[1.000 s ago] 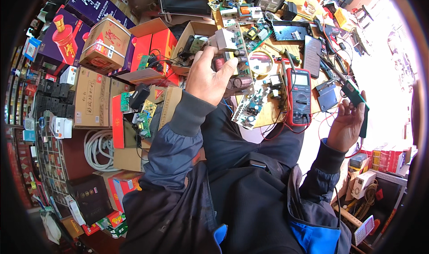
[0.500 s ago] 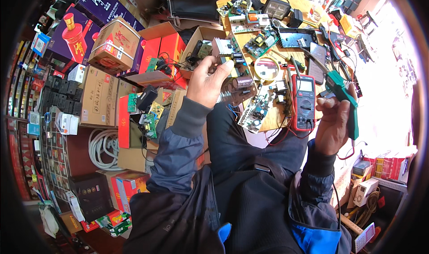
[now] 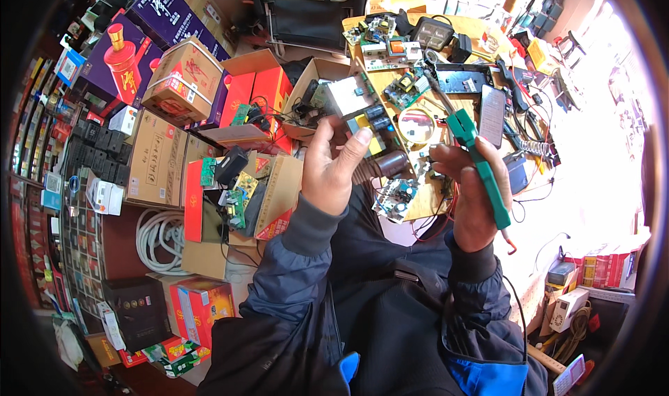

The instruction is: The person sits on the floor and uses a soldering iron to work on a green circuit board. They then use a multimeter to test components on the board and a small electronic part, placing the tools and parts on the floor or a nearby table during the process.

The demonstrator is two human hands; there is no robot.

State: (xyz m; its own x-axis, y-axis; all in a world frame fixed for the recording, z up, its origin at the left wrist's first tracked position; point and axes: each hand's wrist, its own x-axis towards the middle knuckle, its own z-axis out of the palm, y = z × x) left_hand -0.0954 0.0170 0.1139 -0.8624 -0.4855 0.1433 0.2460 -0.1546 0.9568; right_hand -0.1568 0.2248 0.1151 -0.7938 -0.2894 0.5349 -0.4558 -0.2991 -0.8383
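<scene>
My left hand point(image 3: 331, 169) holds up a circuit board point(image 3: 366, 117) with a yellow part and dark cylindrical capacitors, pinched between thumb and fingers. My right hand point(image 3: 467, 194) grips a soldering iron with a green handle point(image 3: 481, 166); its metal tip points up and left, close to the board's right side. Both hands are raised over the front edge of a yellow workbench point(image 3: 481, 30), above my lap in dark trousers and a blue jacket.
The bench carries several circuit boards point(image 3: 394, 194), a magnifying glass point(image 3: 416, 125), a black tablet-like device point(image 3: 491, 113) and a coiled iron stand point(image 3: 535, 148). Cardboard and red boxes point(image 3: 185, 82) crowd the left. A white hose coil point(image 3: 160, 232) lies on the floor.
My right hand has swung left with the green-handled iron, from far right to beside the board. My left hand brought the board closer and lower.
</scene>
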